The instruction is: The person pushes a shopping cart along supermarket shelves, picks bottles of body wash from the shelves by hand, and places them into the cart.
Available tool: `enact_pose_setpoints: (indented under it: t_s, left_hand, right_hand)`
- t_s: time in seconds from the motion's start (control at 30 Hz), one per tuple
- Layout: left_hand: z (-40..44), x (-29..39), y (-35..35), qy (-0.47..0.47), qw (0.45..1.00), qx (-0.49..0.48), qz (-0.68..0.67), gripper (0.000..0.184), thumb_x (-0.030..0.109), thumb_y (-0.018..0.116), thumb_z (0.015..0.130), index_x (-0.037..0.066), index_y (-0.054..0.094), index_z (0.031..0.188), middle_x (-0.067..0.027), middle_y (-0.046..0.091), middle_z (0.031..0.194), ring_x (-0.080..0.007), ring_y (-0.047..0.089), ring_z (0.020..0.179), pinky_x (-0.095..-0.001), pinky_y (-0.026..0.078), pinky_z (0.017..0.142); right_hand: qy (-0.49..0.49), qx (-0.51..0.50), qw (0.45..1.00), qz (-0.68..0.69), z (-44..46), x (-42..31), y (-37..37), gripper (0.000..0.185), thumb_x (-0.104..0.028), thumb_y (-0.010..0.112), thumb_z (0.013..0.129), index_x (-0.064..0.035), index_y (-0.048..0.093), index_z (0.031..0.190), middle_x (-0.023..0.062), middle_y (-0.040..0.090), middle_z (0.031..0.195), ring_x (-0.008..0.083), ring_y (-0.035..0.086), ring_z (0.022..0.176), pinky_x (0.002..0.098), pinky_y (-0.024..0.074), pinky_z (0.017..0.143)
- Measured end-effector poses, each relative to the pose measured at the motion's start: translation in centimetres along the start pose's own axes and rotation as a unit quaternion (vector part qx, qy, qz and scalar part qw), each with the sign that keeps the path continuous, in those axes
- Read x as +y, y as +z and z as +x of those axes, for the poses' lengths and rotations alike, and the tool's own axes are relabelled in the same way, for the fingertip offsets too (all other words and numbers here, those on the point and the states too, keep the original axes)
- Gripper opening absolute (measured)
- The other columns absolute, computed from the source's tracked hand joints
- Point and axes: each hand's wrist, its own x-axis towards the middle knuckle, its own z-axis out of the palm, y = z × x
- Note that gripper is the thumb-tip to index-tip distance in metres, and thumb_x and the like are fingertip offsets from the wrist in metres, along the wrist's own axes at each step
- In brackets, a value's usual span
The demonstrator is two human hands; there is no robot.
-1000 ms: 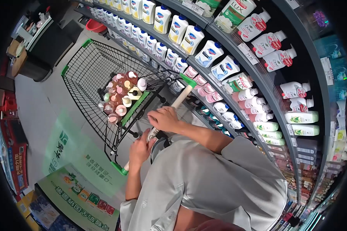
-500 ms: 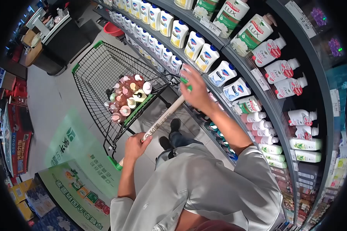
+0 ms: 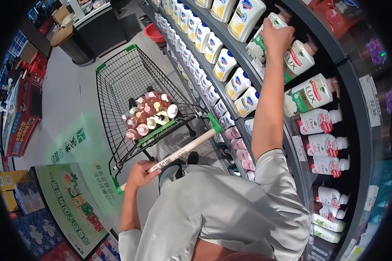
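My left hand (image 3: 140,173) is closed around the pale handle (image 3: 180,152) of a shopping cart (image 3: 117,82). Inside the cart, pump bottles (image 3: 148,114) stand bunched together near the handle end. My right hand (image 3: 278,38) reaches up to the shelf and has its fingers around the upper part of a green-and-white Lux pump bottle (image 3: 258,45), covering some of its label. Two more Lux bottles, one of them this pump bottle (image 3: 309,95), stand beside it on the same shelf.
White Safeguard bottles (image 3: 225,65) line the shelves along the aisle. Pink-and-white Dove bottles (image 3: 324,144) stand near the Lux ones. A red basin (image 3: 155,33) and a counter (image 3: 98,32) are beyond the cart. A green advertising panel (image 3: 72,209) is at left.
My right hand has left the area by the cart handle, moved up to the shelf and taken hold of a Lux bottle. My left hand still grips the handle. The view has shifted.
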Motion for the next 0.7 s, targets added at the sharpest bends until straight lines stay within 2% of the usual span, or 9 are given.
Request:
enact_pose_setpoints:
  t_s: [0.07,0.1,0.13,0.2,0.27,0.53,0.6,0.63,0.7]
  left_hand:
    - [0.2,-0.4,-0.2,-0.019,1.000,-0.015,0.014,0.038,0.039,0.081,0.085,0.008,0.079,0.107,-0.0169,0.074,0.092,-0.0349,0.069,0.083,-0.0434,0.055,0.073]
    - [0.0,-1.1,0.1,-0.007,1.000,-0.009,0.022,0.039,0.040,0.081,0.084,0.009,0.079,0.108,-0.0161,0.075,0.093,-0.0348,0.070,0.084,-0.0433,0.056,0.074]
    - [0.1,-1.7,0.2,0.005,1.000,0.000,0.030,0.040,0.041,0.081,0.084,0.009,0.080,0.108,-0.0154,0.075,0.094,-0.0347,0.070,0.085,-0.0433,0.056,0.075]
    - [0.9,-1.4,-0.3,-0.008,0.999,-0.012,0.031,0.041,0.042,0.080,0.084,0.009,0.080,0.109,-0.0146,0.075,0.095,-0.0347,0.070,0.085,-0.0435,0.057,0.075]
    - [0.1,-0.9,-0.8,-0.033,0.998,-0.022,0.038,0.042,0.043,0.080,0.084,0.010,0.080,0.110,-0.0138,0.076,0.097,-0.0347,0.071,0.086,-0.0438,0.057,0.075]
    - [1.3,1.5,-2.9,0.046,0.989,-0.010,0.139,0.052,0.044,0.078,0.086,0.007,0.073,0.122,-0.0116,0.073,0.094,-0.0321,0.068,0.087,-0.0437,0.054,0.078]
    - [3.0,4.3,-4.5,0.019,0.996,0.079,-0.029,0.048,0.038,0.075,0.092,0.002,0.072,0.123,-0.0100,0.073,0.094,-0.0271,0.068,0.091,-0.0415,0.054,0.086]
    - [4.2,5.4,-4.9,-0.015,0.983,0.078,-0.164,0.050,0.036,0.071,0.096,0.001,0.066,0.131,-0.0106,0.073,0.100,-0.0258,0.068,0.095,-0.0404,0.053,0.089]
    - [6.2,8.2,-5.1,-0.039,0.897,0.058,-0.437,0.058,0.039,0.060,0.104,0.004,0.049,0.149,-0.0134,0.070,0.118,-0.0250,0.066,0.106,-0.0410,0.052,0.097]
  right_hand:
    - [0.002,0.040,0.999,-0.007,0.5,1.6,0.8,0.072,-0.017,0.082,0.084,0.0289,0.038,0.119,0.0338,0.067,0.108,0.0279,0.077,0.074,0.0316,0.0628,0.056]
    - [-0.082,0.102,0.989,-0.063,-0.3,1.1,0.9,0.073,-0.019,0.083,0.085,0.0267,0.039,0.122,0.0362,0.064,0.113,0.0300,0.077,0.077,0.0339,0.0649,0.062]
    - [-0.005,0.063,0.997,0.036,-1.0,0.6,0.5,0.076,-0.019,0.084,0.085,0.0229,0.038,0.128,0.0348,0.061,0.120,0.0321,0.076,0.084,0.0347,0.0666,0.064]
    - [-0.123,0.119,0.979,-0.107,-1.6,0.7,0.8,0.076,-0.018,0.085,0.084,0.0184,0.039,0.133,0.0314,0.060,0.123,0.0320,0.074,0.091,0.0359,0.0679,0.065]
    - [0.035,0.034,0.997,0.061,-2.6,-1.4,0.2,0.077,-0.016,0.087,0.083,0.0135,0.041,0.137,0.0282,0.059,0.127,0.0296,0.073,0.095,0.0358,0.0681,0.066]
    - [-0.051,0.057,0.983,0.170,-11.7,-9.2,-1.7,0.061,0.006,0.081,0.083,0.0024,0.051,0.137,0.0189,0.065,0.122,0.0237,0.071,0.097,0.0315,0.0670,0.070]
    - [-0.054,0.037,0.974,0.218,-15.0,-11.9,-3.5,0.063,0.011,0.084,0.078,0.0052,0.055,0.133,0.0193,0.064,0.125,0.0271,0.071,0.100,0.0302,0.0666,0.071]
    - [-0.163,0.039,0.969,0.183,-16.9,-12.3,-4.0,0.060,0.007,0.084,0.078,0.0081,0.056,0.132,0.0211,0.064,0.126,0.0312,0.070,0.103,0.0341,0.0671,0.070]
    - [-0.187,-0.029,0.979,0.070,-20.2,-12.6,-5.1,0.056,0.002,0.083,0.081,0.0074,0.058,0.130,0.0245,0.061,0.131,0.0366,0.069,0.106,0.0408,0.0674,0.074]
